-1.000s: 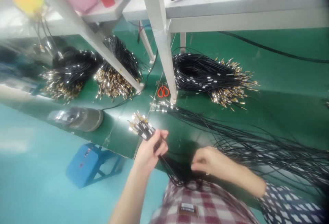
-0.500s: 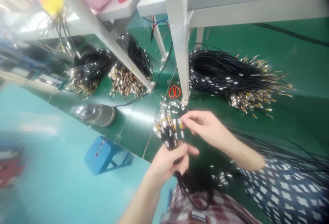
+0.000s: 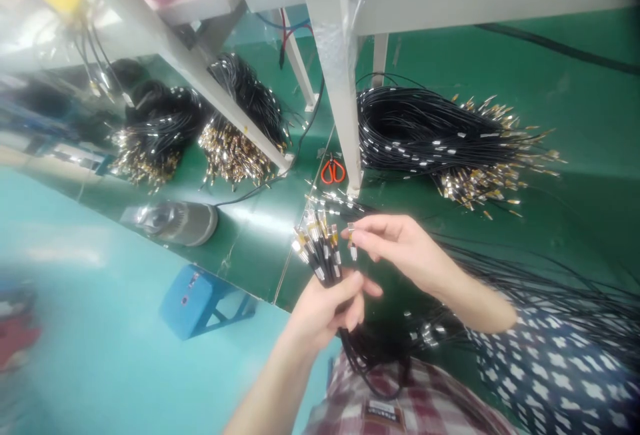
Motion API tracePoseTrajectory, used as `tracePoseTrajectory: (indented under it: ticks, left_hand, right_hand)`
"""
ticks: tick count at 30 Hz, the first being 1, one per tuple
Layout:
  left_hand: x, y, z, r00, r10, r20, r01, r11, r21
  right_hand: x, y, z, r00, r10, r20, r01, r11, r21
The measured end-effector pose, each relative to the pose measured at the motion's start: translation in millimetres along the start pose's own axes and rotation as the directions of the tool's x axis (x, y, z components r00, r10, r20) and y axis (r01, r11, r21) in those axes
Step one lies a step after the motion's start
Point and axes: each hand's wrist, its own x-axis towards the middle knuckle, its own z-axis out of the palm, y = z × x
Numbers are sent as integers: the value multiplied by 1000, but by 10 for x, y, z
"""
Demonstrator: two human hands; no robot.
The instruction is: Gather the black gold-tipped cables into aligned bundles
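My left hand (image 3: 333, 305) is closed around a bundle of black cables (image 3: 323, 255), whose metal and yellowish connector ends fan upward out of the fist. The lengths of the bundle loop down onto my lap. Just right of these ends, my right hand (image 3: 387, 236) pinches a single cable end (image 3: 353, 242) between thumb and fingertips. It has a silvery tip and a white label, and stands slightly apart from the bundle. Beyond the hands, more loose cable ends (image 3: 340, 202) lie on the green surface.
Orange-handled scissors (image 3: 333, 170) lie beside a white table leg (image 3: 340, 88). A large cable coil (image 3: 415, 135) rests to the right, and two cable heaps (image 3: 237, 148) sit to the left. A grey cylindrical object (image 3: 185, 222) lies near the green edge, above a blue stool (image 3: 193, 302).
The cable end in my right hand has come slightly away from the bundle and shows more clearly. My left hand keeps its grip. The whole view has shifted a little.
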Motion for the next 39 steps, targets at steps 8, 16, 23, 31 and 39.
tracePoseTrajectory:
  ticks: [8,16,23,31,39]
  left_hand:
    - [-5,36,40,999,-3,-35,2,1000,-13]
    - [5,28,9,1000,-2,-27,2,1000,-12]
    - [11,23,-3,999,5,-33,-6,1000,-11]
    - [50,32,-8,998,0,-67,-1,1000,-13]
    - [115,-23,-202,981,17,-195,-34,996,-83]
  right_hand:
    - [-7,88,50,984,-38,-173,31,999,-42]
    - [35,95,-8,998,18,-57,-16,999,35]
    - [51,86,-58,996,-23,-85,19,998,-54]
    - [144,88,-31,998,-14,53,22,990,-141]
    - [586,790,-773,964,-1,-267,-186,713,-676]
